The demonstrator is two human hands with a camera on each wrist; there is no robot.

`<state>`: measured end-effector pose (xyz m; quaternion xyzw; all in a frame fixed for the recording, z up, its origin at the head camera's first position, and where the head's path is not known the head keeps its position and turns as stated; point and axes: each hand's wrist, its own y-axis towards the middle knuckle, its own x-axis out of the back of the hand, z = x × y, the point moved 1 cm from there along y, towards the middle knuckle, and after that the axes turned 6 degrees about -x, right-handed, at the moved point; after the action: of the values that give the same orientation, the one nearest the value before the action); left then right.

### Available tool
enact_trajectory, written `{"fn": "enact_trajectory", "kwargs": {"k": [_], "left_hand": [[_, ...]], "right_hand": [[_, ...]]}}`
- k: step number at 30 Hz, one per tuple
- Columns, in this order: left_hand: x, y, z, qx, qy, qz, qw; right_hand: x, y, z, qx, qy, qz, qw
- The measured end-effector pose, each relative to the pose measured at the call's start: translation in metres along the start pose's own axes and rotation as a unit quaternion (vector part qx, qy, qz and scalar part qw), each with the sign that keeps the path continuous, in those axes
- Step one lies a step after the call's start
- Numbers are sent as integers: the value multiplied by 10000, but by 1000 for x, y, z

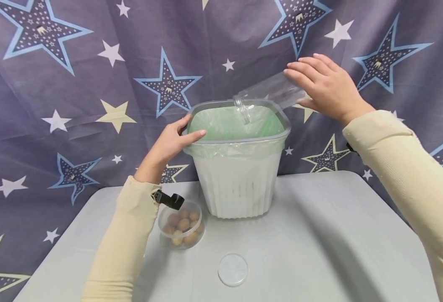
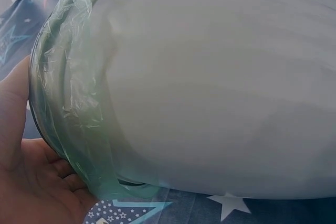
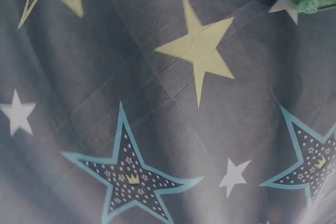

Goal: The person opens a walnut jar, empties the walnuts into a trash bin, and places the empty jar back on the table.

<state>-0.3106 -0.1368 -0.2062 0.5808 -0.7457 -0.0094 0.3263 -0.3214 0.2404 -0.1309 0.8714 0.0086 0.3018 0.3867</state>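
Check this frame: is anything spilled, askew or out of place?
Nothing spilled. The clear plastic jar is tipped mouth-down over the white bin with the green liner, held by the right hand, apparently on purpose. The left hand holds the bin's rim. A round clear lid lies loose on the grey table.

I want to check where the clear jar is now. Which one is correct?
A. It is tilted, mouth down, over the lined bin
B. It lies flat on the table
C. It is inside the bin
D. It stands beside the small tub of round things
A: the right hand holds the clear jar tilted, its mouth over the lined bin, while the left hand grips the rim.
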Motion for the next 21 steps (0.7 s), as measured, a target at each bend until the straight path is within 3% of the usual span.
{"fn": "enact_trajectory", "kwargs": {"k": [7,10,13,16,21], "left_hand": [[0,0,1,-6,-41,-22,10000],[1,0,1,11,-7,-23,10000],[1,0,0,8,8,0,10000],[0,-1,0,3,17,18,10000],[0,-2,-1,-3,-80,-13,10000]], "right_hand": [[0,-4,-2,-824,291,-264,9958],[-2,-7,-1,-1311,577,-298,9892],[-4,-13,2,-2218,890,-256,9707],[-4,-21,4,-3107,1124,-359,9432],[-9,-36,9,-3964,1566,-927,8999]]}}
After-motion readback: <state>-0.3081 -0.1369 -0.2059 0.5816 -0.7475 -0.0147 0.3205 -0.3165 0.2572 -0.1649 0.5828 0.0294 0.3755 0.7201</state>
